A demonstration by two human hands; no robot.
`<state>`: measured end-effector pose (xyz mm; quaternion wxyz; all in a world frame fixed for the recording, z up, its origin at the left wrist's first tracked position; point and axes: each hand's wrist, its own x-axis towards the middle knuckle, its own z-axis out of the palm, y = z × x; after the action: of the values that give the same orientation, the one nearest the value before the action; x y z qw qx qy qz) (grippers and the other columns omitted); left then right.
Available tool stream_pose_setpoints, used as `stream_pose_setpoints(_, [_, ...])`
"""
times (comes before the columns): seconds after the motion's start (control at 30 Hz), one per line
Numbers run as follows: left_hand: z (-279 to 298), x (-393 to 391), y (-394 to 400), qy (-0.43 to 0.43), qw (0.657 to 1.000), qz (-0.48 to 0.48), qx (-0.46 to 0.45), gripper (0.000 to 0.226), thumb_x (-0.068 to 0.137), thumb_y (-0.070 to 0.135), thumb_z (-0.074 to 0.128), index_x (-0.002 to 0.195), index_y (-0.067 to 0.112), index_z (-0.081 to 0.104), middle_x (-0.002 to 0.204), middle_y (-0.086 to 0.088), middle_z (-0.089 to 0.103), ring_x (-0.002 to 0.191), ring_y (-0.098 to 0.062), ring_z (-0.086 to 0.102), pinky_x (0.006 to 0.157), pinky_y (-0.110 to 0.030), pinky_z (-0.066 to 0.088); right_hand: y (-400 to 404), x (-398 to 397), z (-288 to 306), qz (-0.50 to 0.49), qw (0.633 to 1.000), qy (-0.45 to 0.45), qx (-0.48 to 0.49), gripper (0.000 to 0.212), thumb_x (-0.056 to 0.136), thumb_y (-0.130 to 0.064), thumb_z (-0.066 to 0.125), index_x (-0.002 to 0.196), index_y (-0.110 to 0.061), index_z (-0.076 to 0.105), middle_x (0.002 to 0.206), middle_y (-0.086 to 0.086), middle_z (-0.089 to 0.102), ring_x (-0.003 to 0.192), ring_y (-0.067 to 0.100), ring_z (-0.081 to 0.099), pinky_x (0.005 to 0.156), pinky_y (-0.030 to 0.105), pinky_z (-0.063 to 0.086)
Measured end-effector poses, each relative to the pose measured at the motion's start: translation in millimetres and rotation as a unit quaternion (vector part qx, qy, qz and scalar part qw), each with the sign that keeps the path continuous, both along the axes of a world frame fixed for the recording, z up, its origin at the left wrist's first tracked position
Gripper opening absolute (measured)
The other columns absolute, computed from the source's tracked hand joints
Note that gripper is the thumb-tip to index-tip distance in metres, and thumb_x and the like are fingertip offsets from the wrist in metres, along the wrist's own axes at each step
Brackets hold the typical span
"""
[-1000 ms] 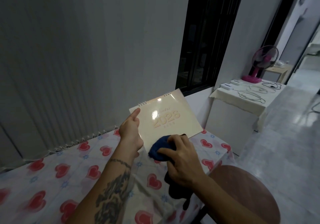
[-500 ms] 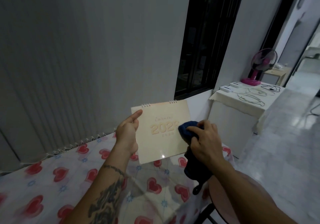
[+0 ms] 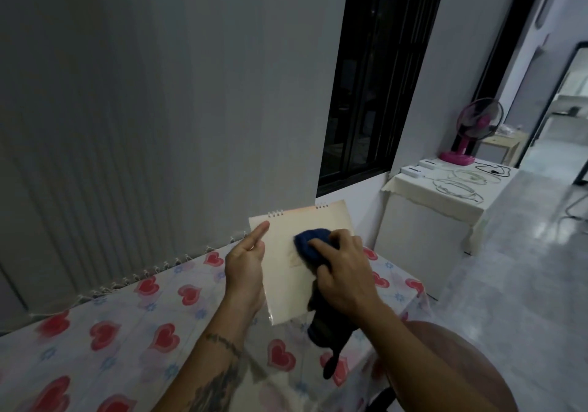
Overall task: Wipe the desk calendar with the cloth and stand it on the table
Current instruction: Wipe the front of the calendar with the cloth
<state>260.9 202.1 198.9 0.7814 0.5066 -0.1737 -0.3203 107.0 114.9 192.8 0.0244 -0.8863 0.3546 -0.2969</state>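
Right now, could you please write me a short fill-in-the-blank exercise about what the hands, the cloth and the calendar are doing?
1. The left hand holds the calendar by its ____ edge.
2. The right hand presses a dark ____ cloth on the calendar's face.
3. The calendar's spiral binding is along its ____ edge.
4. The tablecloth has a pattern of red ____.

Missing words: left; blue; top; hearts

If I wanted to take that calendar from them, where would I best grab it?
Probably the bare top right corner of the calendar, coming from the right. It is held up off the table, its face toward the person: the left hand grips the left edge, and the right hand presses the cloth on the middle. Pinch that thin edge front and back, just below the spiral binding.
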Motion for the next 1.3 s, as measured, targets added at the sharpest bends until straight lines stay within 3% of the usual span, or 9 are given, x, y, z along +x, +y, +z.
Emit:
stream_pose_setpoints(0.1, [-1,6,6,-0.003,1.000,-0.004,0.004,0.047,0.101,0.008,0.047,0.092,0.040,0.080,0.116,-0.002,0.073,0.094,-0.028,0.070,0.079,-0.043,0.061,-22,-8,6,-0.089,0.994,-0.035,0.046,0.045,0.086,-0.024,0.051,0.131,-0.024,0.053,0.124,0.006,0.042,0.109,0.023,0.038,0.091,0.038,0.042])
stream_pose_setpoints(0.2, [0,4,5,-0.042,0.999,-0.012,-0.003,0.050,0.101,0.006,0.046,0.094,0.042,0.079,0.123,-0.001,0.070,0.110,-0.029,0.066,0.095,-0.049,0.055,-23,0,15,-0.128,0.990,-0.045,0.045,0.044,0.086,-0.023,0.051,0.130,-0.023,0.054,0.123,0.007,0.043,0.108,0.026,0.039,0.091,0.042,0.043])
stream_pose_setpoints(0.4, [-9,-5,0,-0.117,0.993,-0.024,-0.001,0.057,0.101,0.006,0.044,0.091,0.052,0.076,0.130,0.007,0.064,0.119,-0.011,0.058,0.104,-0.032,0.047,8,22,16,0.005,1.000,-0.029,-0.006,0.044,0.082,-0.033,0.050,0.126,-0.031,0.054,0.126,0.003,0.041,0.109,0.021,0.038,0.090,0.038,0.040])
stream_pose_setpoints(0.57, [-17,-1,4,-0.096,0.995,-0.007,-0.011,0.056,0.101,0.006,0.047,0.087,0.051,0.077,0.119,0.015,0.066,0.091,0.007,0.067,0.069,-0.006,0.051,-17,6,11,-0.009,1.000,-0.008,0.012,0.044,0.085,-0.030,0.050,0.129,-0.030,0.054,0.127,0.003,0.041,0.111,0.020,0.038,0.093,0.038,0.041])
stream_pose_setpoints(0.67, [-18,5,9,-0.074,0.997,0.007,-0.014,0.051,0.101,0.008,0.049,0.089,0.048,0.078,0.119,0.013,0.068,0.094,-0.001,0.068,0.070,-0.009,0.053,-30,1,9,-0.092,0.995,-0.023,0.038,0.044,0.086,-0.022,0.051,0.129,-0.026,0.057,0.123,0.006,0.044,0.109,0.023,0.040,0.087,0.037,0.042])
stream_pose_setpoints(0.8, [-11,2,5,-0.066,0.997,-0.003,-0.030,0.055,0.100,0.004,0.047,0.085,0.045,0.079,0.113,0.020,0.065,0.084,0.015,0.064,0.065,-0.001,0.048,-12,18,10,-0.074,0.996,-0.039,0.028,0.045,0.083,-0.025,0.052,0.127,-0.028,0.055,0.123,0.005,0.042,0.107,0.023,0.038,0.089,0.039,0.040])
stream_pose_setpoints(1.03, [-4,3,2,-0.050,0.998,-0.017,-0.019,0.049,0.100,0.004,0.046,0.089,0.039,0.079,0.118,0.014,0.065,0.101,0.003,0.060,0.067,-0.003,0.049,18,24,-5,0.077,0.997,-0.002,0.005,0.045,0.082,-0.031,0.049,0.127,-0.032,0.055,0.129,0.001,0.039,0.112,0.018,0.036,0.092,0.034,0.038])
stream_pose_setpoints(1.2, [-10,19,8,-0.007,1.000,0.009,-0.006,0.049,0.100,0.007,0.048,0.086,0.042,0.080,0.092,0.013,0.078,0.069,-0.003,0.072,0.055,-0.017,0.055,-1,6,-17,-0.033,0.996,-0.056,0.067,0.044,0.085,-0.020,0.054,0.129,-0.025,0.056,0.128,0.005,0.044,0.110,0.019,0.038,0.095,0.038,0.040])
stream_pose_setpoints(1.3, [-11,15,5,0.012,1.000,0.015,-0.001,0.049,0.101,0.009,0.048,0.086,0.041,0.081,0.097,0.012,0.075,0.071,-0.009,0.072,0.055,-0.024,0.058,10,19,-14,-0.050,0.995,-0.064,0.058,0.045,0.084,-0.023,0.053,0.129,-0.026,0.054,0.127,0.004,0.041,0.111,0.021,0.038,0.093,0.038,0.040])
